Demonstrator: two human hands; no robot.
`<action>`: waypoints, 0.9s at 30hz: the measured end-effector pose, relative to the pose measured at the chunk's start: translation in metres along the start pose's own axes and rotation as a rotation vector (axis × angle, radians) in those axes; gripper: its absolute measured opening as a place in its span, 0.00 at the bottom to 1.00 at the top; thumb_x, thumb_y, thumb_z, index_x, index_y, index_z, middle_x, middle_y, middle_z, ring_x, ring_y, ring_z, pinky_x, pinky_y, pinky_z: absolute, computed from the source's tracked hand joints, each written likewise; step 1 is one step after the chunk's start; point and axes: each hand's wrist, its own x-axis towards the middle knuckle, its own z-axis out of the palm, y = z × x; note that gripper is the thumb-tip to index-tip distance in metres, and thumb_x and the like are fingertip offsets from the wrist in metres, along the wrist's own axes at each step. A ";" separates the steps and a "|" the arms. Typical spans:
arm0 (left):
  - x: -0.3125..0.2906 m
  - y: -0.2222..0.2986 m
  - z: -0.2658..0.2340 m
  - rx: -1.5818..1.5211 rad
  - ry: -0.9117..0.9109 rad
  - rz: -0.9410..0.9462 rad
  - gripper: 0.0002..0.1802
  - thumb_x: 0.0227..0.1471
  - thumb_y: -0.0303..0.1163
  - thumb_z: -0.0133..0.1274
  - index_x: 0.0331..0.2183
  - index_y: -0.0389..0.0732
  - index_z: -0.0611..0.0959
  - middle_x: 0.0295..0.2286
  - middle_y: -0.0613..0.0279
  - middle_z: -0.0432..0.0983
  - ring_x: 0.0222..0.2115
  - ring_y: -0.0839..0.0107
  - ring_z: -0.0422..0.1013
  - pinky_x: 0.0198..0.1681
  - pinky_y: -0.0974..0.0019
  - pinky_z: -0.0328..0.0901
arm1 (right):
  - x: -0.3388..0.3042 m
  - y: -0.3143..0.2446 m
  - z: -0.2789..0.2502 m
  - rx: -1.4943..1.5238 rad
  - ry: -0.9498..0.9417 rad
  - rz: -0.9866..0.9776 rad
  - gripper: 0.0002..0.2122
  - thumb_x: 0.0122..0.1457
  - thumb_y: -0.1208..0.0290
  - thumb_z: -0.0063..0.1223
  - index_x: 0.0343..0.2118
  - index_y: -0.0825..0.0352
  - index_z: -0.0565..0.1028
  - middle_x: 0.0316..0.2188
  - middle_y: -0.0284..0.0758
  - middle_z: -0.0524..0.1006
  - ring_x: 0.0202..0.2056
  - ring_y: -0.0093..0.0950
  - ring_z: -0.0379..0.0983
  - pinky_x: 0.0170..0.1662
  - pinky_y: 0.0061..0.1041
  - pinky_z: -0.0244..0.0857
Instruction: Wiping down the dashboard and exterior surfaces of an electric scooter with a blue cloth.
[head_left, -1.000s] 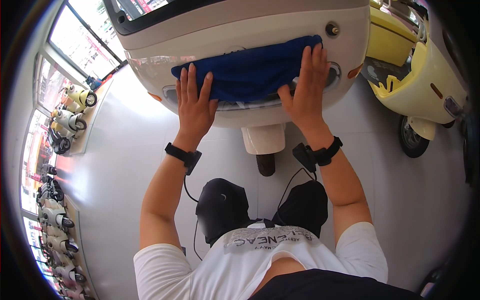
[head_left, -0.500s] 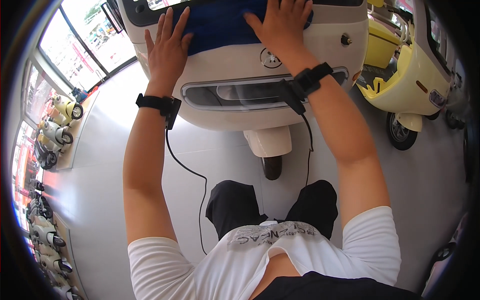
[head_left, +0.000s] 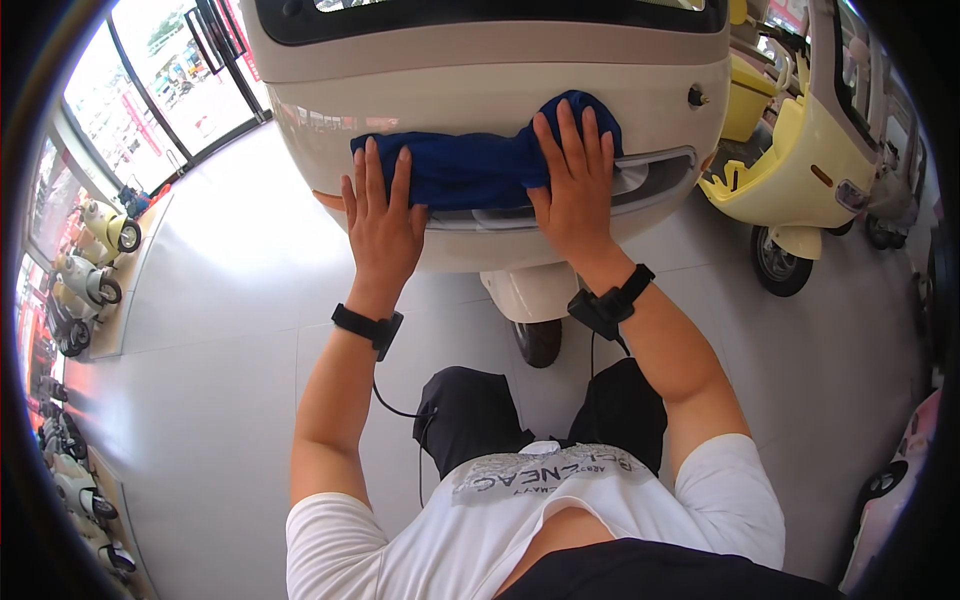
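A blue cloth [head_left: 470, 168] is spread across the cream front panel [head_left: 430, 105] of a small vehicle, overlapping its long glossy light strip [head_left: 655, 187]. My left hand [head_left: 385, 230] lies on the cloth's left part, fingers stretched out. On the cloth's right end rests my right hand [head_left: 578, 195], flat with fingers extended and thumb apart. Both palms press the cloth without gripping it. Black straps with small boxes and cables sit on both wrists.
Below the panel is the vehicle's front wheel [head_left: 540, 343], close to my knees. A pale yellow scooter [head_left: 800, 175] stands at the right. Several scooters [head_left: 90, 275] line the left side on a low platform. Glass doors [head_left: 175, 70] are at the far left.
Both hands have moved down the front panel toward me, bringing the blue cloth from below the windscreen to the light strip. The cloth now looks more bunched.
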 end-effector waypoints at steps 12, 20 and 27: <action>0.154 -0.089 -0.014 0.295 0.247 0.032 0.34 0.60 0.38 0.45 0.65 0.50 0.55 0.63 0.48 0.51 0.65 0.54 0.48 0.66 0.46 0.41 | 0.191 0.000 0.018 -0.118 0.247 -0.055 0.36 0.56 0.56 0.55 0.64 0.64 0.55 0.65 0.49 0.51 0.67 0.49 0.40 0.67 0.50 0.34; 0.159 -0.119 0.002 0.088 0.338 -0.053 0.32 0.61 0.37 0.42 0.64 0.49 0.56 0.63 0.49 0.52 0.64 0.52 0.51 0.66 0.51 0.46 | 0.214 -0.023 0.023 -0.083 0.123 -0.183 0.33 0.57 0.61 0.53 0.64 0.62 0.56 0.66 0.45 0.51 0.67 0.46 0.41 0.68 0.47 0.35; 0.066 -0.100 -0.019 0.238 0.131 0.082 0.35 0.55 0.30 0.48 0.63 0.39 0.58 0.61 0.46 0.54 0.65 0.53 0.48 0.67 0.50 0.43 | 0.088 -0.034 0.001 -0.082 -0.004 -0.223 0.37 0.49 0.65 0.62 0.64 0.56 0.58 0.66 0.39 0.53 0.67 0.39 0.46 0.67 0.38 0.42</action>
